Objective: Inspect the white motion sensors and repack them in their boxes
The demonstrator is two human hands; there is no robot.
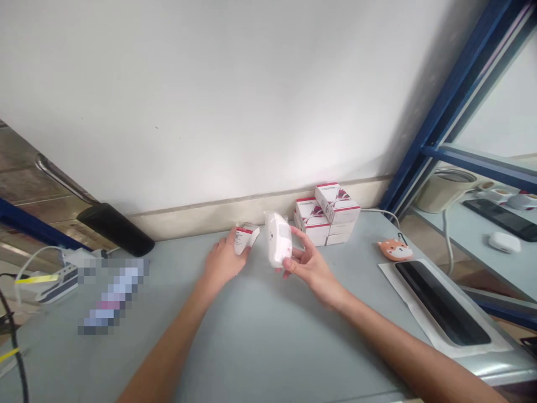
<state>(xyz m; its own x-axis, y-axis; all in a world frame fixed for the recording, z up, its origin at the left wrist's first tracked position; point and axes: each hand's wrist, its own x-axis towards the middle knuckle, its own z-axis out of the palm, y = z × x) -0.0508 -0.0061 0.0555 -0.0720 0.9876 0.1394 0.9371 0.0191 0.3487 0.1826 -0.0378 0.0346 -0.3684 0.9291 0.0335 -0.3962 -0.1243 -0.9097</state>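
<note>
My right hand grips a white rounded device wrapped in a clear plastic bag, holding it tilted upright above the grey table. The device looks like a motion sensor. To its left, my left hand is closed around a small white and red carton, whose top flap seems to stand up. My fingers and the back of the hand hide part of that carton. Behind my right hand, against the wall, several similar cartons are stacked, white with red edges and a dark red print.
On the right lie an orange fox-face case and a black phone-like slab on white paper. A power strip, a blurred-out item and a black padded bar are at left. A blue frame borders the right side.
</note>
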